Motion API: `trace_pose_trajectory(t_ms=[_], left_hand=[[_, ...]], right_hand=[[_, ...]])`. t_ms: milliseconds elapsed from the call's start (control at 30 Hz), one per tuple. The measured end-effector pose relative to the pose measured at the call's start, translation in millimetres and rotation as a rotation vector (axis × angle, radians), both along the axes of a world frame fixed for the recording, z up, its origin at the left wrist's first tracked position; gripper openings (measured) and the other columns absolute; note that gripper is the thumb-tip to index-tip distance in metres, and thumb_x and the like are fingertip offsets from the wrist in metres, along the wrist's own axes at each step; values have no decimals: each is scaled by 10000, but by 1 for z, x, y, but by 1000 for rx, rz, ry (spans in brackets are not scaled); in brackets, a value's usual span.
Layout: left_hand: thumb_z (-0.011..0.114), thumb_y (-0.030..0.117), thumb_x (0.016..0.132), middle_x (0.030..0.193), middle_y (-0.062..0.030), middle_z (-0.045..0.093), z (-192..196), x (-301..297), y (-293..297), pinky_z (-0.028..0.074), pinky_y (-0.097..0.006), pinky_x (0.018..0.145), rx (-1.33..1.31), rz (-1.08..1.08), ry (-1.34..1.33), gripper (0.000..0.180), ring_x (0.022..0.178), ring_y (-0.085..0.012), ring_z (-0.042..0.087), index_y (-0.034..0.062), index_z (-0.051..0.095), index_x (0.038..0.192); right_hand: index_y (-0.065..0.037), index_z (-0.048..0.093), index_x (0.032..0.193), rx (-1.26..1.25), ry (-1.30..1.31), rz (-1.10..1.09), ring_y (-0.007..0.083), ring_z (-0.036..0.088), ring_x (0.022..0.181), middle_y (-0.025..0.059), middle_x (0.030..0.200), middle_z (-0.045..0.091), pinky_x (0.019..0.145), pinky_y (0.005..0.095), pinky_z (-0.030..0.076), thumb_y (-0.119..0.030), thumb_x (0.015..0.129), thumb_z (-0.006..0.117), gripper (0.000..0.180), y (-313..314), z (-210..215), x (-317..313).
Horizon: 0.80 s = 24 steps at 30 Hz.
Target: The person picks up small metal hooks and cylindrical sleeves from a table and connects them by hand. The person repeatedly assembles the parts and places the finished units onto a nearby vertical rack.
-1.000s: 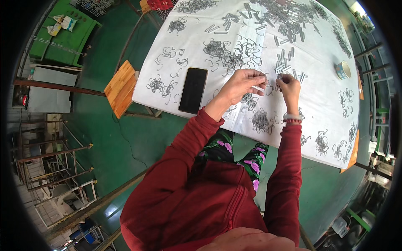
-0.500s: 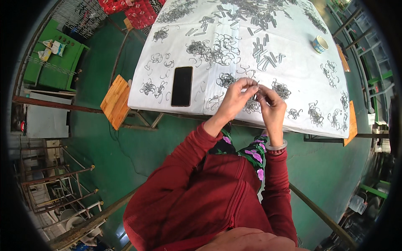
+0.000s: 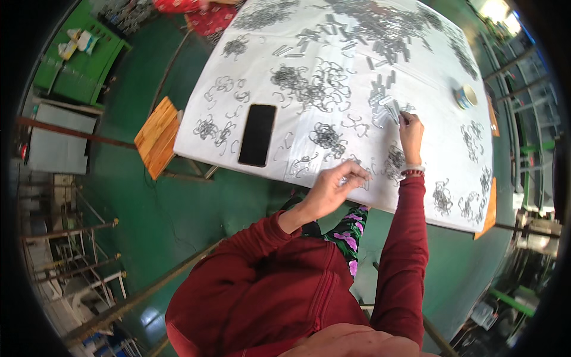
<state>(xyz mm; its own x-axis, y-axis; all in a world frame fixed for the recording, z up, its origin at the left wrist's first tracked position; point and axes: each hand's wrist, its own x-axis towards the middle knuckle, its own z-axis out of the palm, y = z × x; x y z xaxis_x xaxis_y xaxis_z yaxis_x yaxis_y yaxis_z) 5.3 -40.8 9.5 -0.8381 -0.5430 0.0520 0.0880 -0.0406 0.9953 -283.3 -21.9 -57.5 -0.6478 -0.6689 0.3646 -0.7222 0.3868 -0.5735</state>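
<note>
My left hand (image 3: 333, 187) is bent over the near edge of the white-covered table (image 3: 238, 80), its fingers curled together. A thin piece shows near its fingertips, too small to make out. Farther forward, my right hand (image 3: 411, 132) pinches at the near end of a small pile of flat grey strips (image 3: 383, 102); its fingertips close on one strip. Thin curved wire hooks (image 3: 329, 138) lie in a clump between the hands and the phone. Another clump of dark hooks (image 3: 394, 159) sits beside my right wrist.
A black phone (image 3: 257, 135) lies on the left of the table. A paper cup (image 3: 466, 96) stands at the right. More strips (image 3: 380, 27) are heaped at the far side. Wooden stools (image 3: 158, 138) stand at the table's sides. Another person's red clothing (image 3: 211, 22) shows at the far left.
My hands have parted. The right hand has moved forward from the near edge to the strip pile, while the left has drawn back slightly toward me. The view has shifted a little.
</note>
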Motion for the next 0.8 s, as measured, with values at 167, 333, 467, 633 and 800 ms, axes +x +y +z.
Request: trace_pose_trajectory(t_ms=[167, 333, 467, 633, 800], left_hand=[[576, 17, 862, 956, -57, 628, -9, 3, 1, 452, -268, 848, -54, -20, 43, 104, 941, -118, 575, 5, 560, 964], [587, 39, 862, 923, -52, 617, -8, 2, -7, 460, -271, 801, -97, -6, 81, 105, 892, -117, 575, 4, 563, 959], [587, 57, 867, 908, -56, 612, -5, -6, 2, 464, -272, 766, -117, -32, 113, 109, 865, -121, 578, 0, 570, 958], [591, 69, 866, 882, -68, 619, 8, -10, 7, 467, -280, 713, -210, -15, 137, 108, 788, -129, 581, -2, 576, 946], [619, 105, 845, 816, -98, 621, 16, -16, 7, 456, -310, 666, -347, -69, 150, 132, 751, -186, 596, -3, 578, 909]], right_hand=[[17, 661, 867, 326, 187, 49, 394, 603, 768, 237, 800, 623, 702, 430, 483, -40, 697, 627, 183, -26, -33, -28], [16, 667, 952, 225, -129, -4, 273, 650, 626, 189, 722, 653, 605, 349, 510, -29, 693, 573, 279, -17, -21, -26], [23, 637, 1030, 185, -93, -23, 265, 652, 621, 185, 683, 646, 618, 339, 505, -32, 690, 576, 350, 9, -16, -22], [85, 575, 1079, -300, -671, 108, 127, 597, 653, 79, 735, 609, 586, 249, 490, -3, 760, 592, 331, 50, 54, 61], [44, 592, 1065, -525, -600, 59, 105, 574, 747, 42, 822, 600, 714, 248, 495, 99, 751, 628, 320, 110, 96, 159]])
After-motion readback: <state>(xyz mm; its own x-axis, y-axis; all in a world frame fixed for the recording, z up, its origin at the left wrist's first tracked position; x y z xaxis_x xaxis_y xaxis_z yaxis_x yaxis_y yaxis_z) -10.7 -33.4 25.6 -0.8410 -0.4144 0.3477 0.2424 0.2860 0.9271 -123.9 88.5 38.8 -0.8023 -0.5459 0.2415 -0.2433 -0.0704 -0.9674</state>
